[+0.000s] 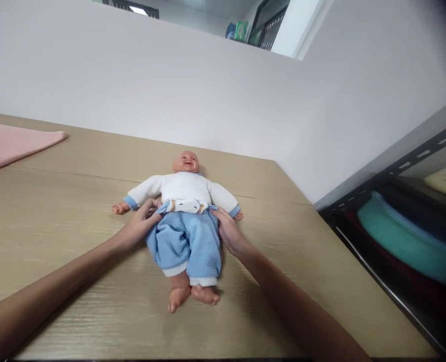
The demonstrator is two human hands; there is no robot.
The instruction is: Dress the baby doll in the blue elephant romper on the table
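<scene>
A baby doll (186, 163) lies on its back on a wooden table (57, 211), head away from me and bare feet toward me. It wears a white long-sleeved top (183, 186) and light blue trousers (187, 241). My left hand (140, 226) is closed on the trousers' waistband at the doll's left-hand side in view. On the other side, my right hand (228, 231) grips the waistband too, fingers tucked into the fabric. Both forearms reach in from the bottom of the view.
A pink cloth (8, 146) lies at the table's far left. A white wall stands right behind the table. To the right is a dark metal rack (404, 166) holding a folded teal item (404, 241) and a pale yellow one.
</scene>
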